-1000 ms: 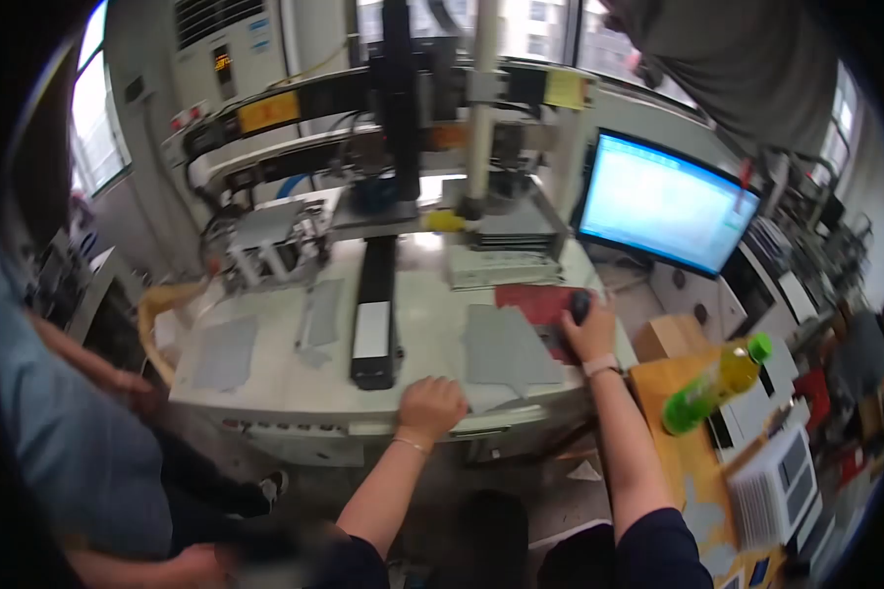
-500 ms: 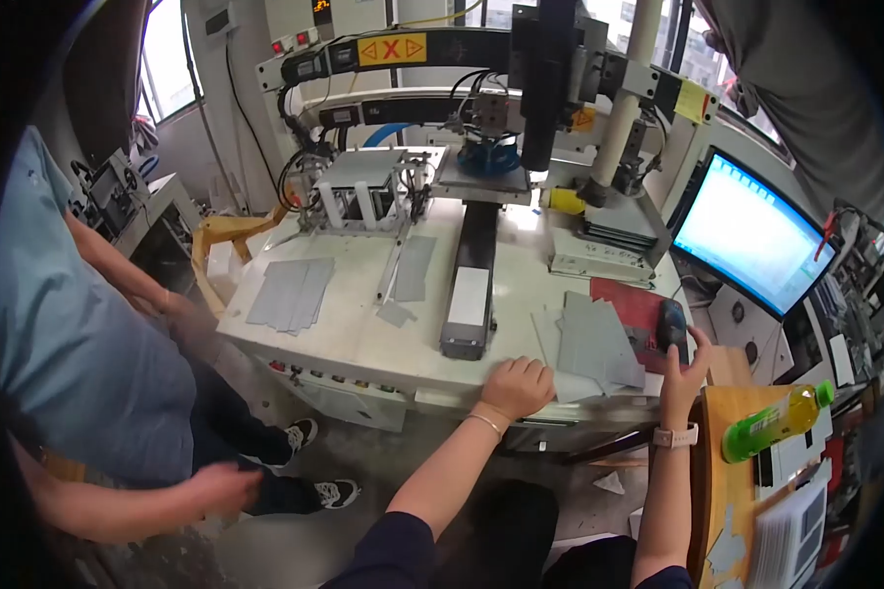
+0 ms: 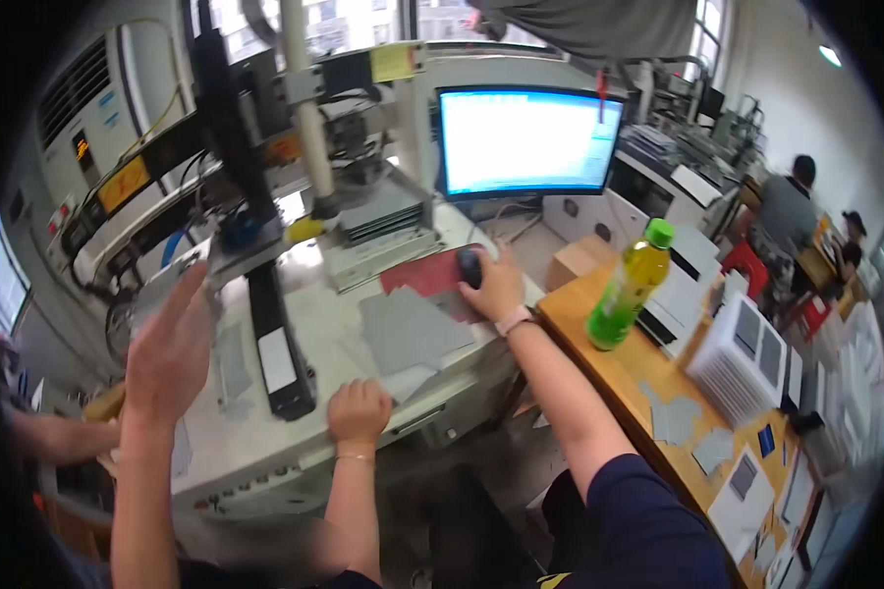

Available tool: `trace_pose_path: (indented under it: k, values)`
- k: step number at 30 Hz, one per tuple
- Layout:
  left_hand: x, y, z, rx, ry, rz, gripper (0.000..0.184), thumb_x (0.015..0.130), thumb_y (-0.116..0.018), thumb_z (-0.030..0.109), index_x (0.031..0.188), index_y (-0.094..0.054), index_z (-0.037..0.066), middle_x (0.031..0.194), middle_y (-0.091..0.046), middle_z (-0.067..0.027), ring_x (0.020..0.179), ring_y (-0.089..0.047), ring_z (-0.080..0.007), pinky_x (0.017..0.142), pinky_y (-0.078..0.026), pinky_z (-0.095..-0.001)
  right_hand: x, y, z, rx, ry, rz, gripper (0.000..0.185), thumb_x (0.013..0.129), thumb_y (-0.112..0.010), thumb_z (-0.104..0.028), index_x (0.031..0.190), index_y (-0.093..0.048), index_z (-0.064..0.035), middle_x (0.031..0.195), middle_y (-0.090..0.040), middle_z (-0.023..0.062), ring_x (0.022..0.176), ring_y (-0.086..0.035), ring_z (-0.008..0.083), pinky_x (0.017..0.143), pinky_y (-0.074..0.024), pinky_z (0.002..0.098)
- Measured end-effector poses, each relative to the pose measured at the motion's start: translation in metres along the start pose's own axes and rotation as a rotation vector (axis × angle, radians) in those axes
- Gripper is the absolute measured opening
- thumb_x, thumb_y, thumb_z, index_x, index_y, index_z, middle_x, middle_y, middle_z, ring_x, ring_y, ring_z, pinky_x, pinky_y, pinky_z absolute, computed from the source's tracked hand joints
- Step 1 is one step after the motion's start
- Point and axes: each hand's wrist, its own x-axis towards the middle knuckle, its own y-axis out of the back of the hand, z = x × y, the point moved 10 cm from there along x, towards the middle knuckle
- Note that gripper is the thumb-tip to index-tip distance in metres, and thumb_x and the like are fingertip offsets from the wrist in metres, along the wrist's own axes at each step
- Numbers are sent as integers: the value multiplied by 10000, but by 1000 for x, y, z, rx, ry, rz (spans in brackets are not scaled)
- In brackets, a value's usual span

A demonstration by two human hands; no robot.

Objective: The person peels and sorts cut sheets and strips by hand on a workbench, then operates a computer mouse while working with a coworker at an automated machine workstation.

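Observation:
My right hand (image 3: 499, 283) is curved over a black computer mouse (image 3: 470, 266), which rests on a red mat (image 3: 425, 272) below the lit monitor. My left hand (image 3: 359, 412) is closed in a fist at the front edge of the white machine table (image 3: 324, 350), its palm side turned out of sight. Beside the fist lies a pale sheet (image 3: 410, 381), and behind that are several flat grey boards (image 3: 403, 329). At the left, another person's hand (image 3: 170, 344) is raised over the table, fingers extended and slightly blurred.
A monitor (image 3: 530, 140) stands behind the mat. On the wooden desk (image 3: 599, 368) at right are a green-capped bottle (image 3: 627, 287), grey scraps (image 3: 672, 420) and a white stack (image 3: 742, 350). A dark rail (image 3: 271, 329) runs along the machine table. Other people sit far right.
The view has swung right toward the monitor. My right hand has gone from beside the mouse to covering it. The other person's hand has risen over the table; my left fist stays at the edge.

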Motion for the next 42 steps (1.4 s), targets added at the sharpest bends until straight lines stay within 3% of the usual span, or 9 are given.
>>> trace_pose_path:
  k: [8, 11, 16, 42]
  values:
    - [-6, -7, 0, 69, -19, -32, 152, 665, -574, 183, 645, -439, 116, 654, -456, -49, 612, -494, -236, 545, -419, -355, 10, -17, -1, 4, 1, -76, 593, 653, -735, -284, 1149, -497, -63, 1258, -475, 195, 1074, -517, 371, 893, -453, 450]
    - [-4, -6, 0, 48, -10, -11, 153, 657, -567, 164, 647, -427, 101, 652, -447, -65, 611, -488, -255, 543, -407, -370, 15, -28, 0, -48, -19, -90, 599, 664, -734, -291, 1171, -493, -81, 1251, -484, 194, 1065, -519, 374, 889, -453, 454]
    - [-4, -6, 0, 34, -3, -18, 154, 652, -567, 154, 650, -424, 95, 654, -443, -74, 612, -486, -264, 541, -401, -376, 14, -34, -6, -18, 3, -31, 446, 713, -688, -228, 1127, -569, -112, 1166, -513, 180, 1015, -532, 360, 853, -465, 443]
    - [-4, -6, 0, 63, 5, -27, 160, 655, -563, 153, 637, -415, 96, 650, -439, -71, 615, -485, -260, 534, -399, -374, 13, -28, -4, 44, -7, 33, 475, 686, -704, -193, 1123, -562, -78, 1149, -518, 202, 989, -539, 372, 862, -463, 429]
